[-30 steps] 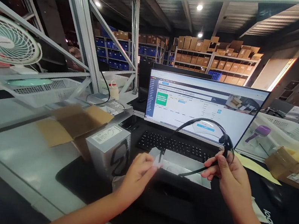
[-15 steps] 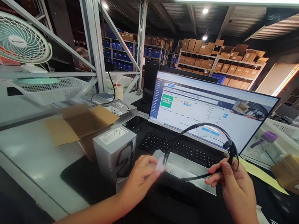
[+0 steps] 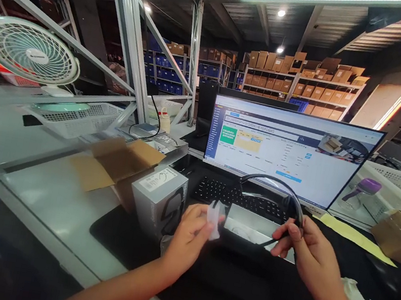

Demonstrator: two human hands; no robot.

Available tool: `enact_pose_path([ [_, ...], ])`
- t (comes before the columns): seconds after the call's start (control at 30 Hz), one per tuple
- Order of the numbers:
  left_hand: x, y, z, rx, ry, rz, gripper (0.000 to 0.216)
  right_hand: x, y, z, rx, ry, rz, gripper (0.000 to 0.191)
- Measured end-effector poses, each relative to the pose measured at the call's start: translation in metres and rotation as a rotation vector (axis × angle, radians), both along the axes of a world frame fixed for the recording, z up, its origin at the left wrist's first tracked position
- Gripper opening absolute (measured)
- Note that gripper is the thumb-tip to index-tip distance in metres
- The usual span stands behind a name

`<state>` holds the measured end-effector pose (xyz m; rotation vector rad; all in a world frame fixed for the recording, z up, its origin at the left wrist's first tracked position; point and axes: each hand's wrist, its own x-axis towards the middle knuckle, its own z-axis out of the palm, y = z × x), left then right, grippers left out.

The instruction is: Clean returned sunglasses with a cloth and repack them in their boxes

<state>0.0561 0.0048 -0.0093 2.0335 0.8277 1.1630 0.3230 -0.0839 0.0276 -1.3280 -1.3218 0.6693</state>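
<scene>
From my remote post I list: left hand [image 3: 188, 237], fingertips pinched on white wrap [image 3: 214, 224]; right hand [image 3: 312, 248], fingers curled round black headset [image 3: 295, 199] arching between both hands, best steadied lightly.

Note a slim black headset [image 3: 298, 205], bowed into an arch, held up on the near side of the keyboard [image 3: 231, 196], crossing its right half in view. Also note a small whitish wrap [image 3: 214, 215], pinched upright before the keyboard's left half, slightly blurred.
</scene>
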Motion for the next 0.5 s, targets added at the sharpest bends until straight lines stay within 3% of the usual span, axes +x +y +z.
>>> enact_pose_path([
  [0.17, 0.0, 0.001, 0.02, -0.011, -0.057, 0.006, 0.039, 0.013, -0.016, 0.015, -0.005, -0.475, 0.054, 0.033],
  [0.27, 0.002, 0.0, 0.042, 0.079, -0.051, 0.008, 0.037, 0.016, -0.022, 0.02, 0.001, -0.564, 0.045, 0.031],
  [0.37, 0.004, 0.0, 0.068, 0.148, 0.013, -0.033, 0.029, 0.019, -0.025, 0.019, 0.076, -0.597, -0.116, 0.026],
  [0.5, 0.005, -0.003, 0.092, -0.016, 0.077, -0.235, 0.013, 0.023, -0.028, 0.016, 0.175, -0.722, -0.32, 0.022],
])
